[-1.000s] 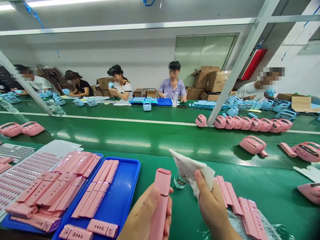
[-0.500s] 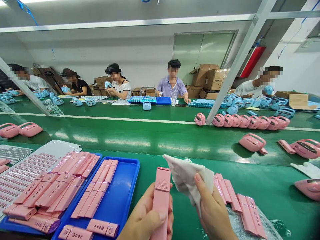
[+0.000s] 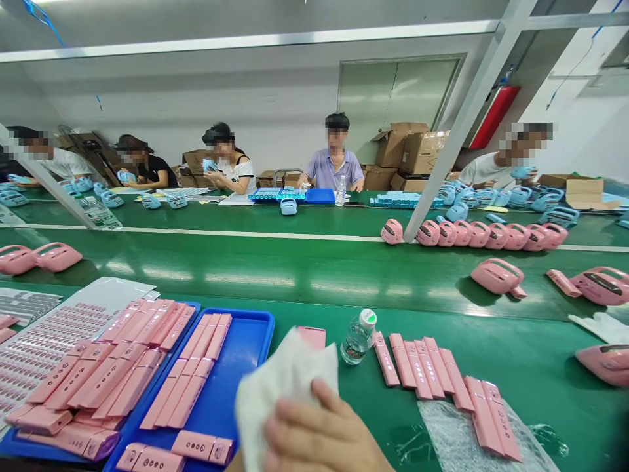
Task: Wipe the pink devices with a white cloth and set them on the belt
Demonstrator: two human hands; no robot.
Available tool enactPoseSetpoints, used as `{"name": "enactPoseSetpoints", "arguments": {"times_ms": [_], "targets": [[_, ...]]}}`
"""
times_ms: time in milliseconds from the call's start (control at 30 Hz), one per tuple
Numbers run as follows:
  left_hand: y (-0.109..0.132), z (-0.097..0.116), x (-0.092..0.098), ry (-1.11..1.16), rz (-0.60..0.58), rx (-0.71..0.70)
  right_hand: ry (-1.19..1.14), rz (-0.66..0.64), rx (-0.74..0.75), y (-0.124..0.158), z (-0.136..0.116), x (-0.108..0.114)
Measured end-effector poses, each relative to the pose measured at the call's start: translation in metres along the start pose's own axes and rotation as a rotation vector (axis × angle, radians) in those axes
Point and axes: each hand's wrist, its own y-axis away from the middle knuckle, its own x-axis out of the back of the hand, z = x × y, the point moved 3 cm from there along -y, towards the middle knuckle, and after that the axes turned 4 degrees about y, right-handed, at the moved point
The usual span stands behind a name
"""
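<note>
My right hand (image 3: 314, 426) presses a white cloth (image 3: 280, 393) over a slim pink microphone (image 3: 312, 337), whose top end shows above the cloth. My left hand is almost wholly hidden behind the cloth; only a sliver of its wrist (image 3: 234, 463) appears at the bottom. It still seems to grip the microphone from below, though its fingers are out of sight. Left of my hands, a blue tray (image 3: 246, 367) bears several similar pink pieces. More pink pieces (image 3: 413, 364) lie in a row to the right, some on clear bubble wrap (image 3: 442, 432).
A small clear bottle (image 3: 358, 337) with a white cap stands just beyond my hands. At far left, pink pieces (image 3: 113, 354) are heaped beside sticker sheets (image 3: 63, 341). Pink speakers (image 3: 496, 275) sit on the green belt (image 3: 275, 269). Several people work with blue units across it.
My right hand has brought the cloth left and down over the microphone, covering most of it and my left hand. The bottle and more of the right-hand row now show.
</note>
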Motion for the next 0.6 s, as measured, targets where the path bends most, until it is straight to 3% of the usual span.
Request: {"name": "enactPoseSetpoints", "arguments": {"times_ms": [67,100,167,233,300,367,467,600], "targets": [[0.000,0.004,0.001,-0.282,-0.008,0.062,-0.085,-0.052,-0.009,0.008,0.009,0.002],[-0.001,0.005,-0.001,-0.387,0.002,0.082,-0.119,0.019,-0.126,0.013,0.018,0.006],[-0.002,0.006,-0.005,-0.355,0.059,0.070,-0.197,0.310,-0.571,0.027,0.042,0.016],[-0.002,0.004,-0.010,-0.135,0.103,0.060,-0.345,0.643,-1.081,0.045,0.060,0.023],[0.000,0.001,-0.015,0.007,0.094,0.043,-0.514,0.892,-1.350,0.054,0.066,0.026],[0.001,0.000,-0.018,0.020,0.072,-0.014,-0.612,0.957,-1.368,0.053,0.066,0.028],[0.000,0.003,-0.018,0.031,0.097,-0.120,-0.629,0.896,-1.297,0.052,0.063,0.028],[-0.002,0.004,-0.020,0.057,0.100,-0.155,-0.671,0.839,-1.263,0.057,0.059,0.021]]}}
